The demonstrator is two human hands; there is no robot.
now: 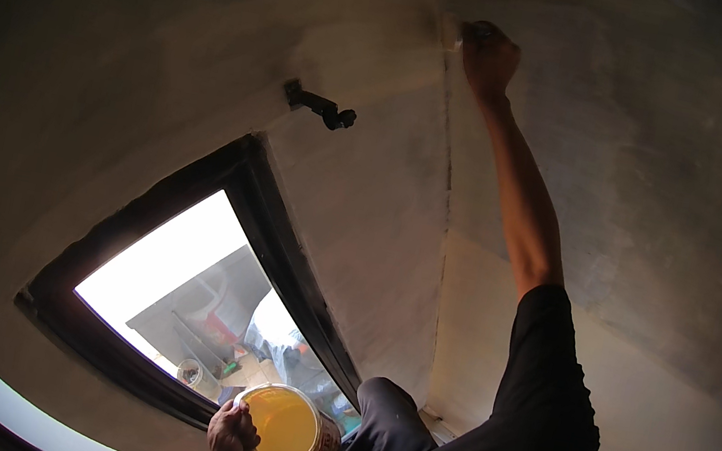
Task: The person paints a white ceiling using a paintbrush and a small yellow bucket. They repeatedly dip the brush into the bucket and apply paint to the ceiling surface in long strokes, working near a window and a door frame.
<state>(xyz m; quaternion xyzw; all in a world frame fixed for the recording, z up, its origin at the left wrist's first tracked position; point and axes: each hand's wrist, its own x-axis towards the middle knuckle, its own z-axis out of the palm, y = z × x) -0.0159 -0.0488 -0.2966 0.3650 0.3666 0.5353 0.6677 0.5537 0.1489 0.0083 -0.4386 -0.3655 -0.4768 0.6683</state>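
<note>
My left hand point(234, 440) is closed on the rim side of a white bucket point(325, 441) at the bottom centre, where a pale handle also shows. Inside, the bucket is yellow, and I cannot tell how full it is. My right arm stretches up to a dark seam point(446, 158) where two plastered wall faces meet. Up there my right hand point(491, 60) is closed in a fist against the surface. Something dark pokes out at its left side, too blurred and shadowed to name.
Left of the bucket is a glazed opening with a dark frame point(285, 217); through the glass several blurred items show on a tiled floor. A black bracket-like fitting point(323, 110) juts from the wall above it. My bent knee point(392, 405) is beside the bucket.
</note>
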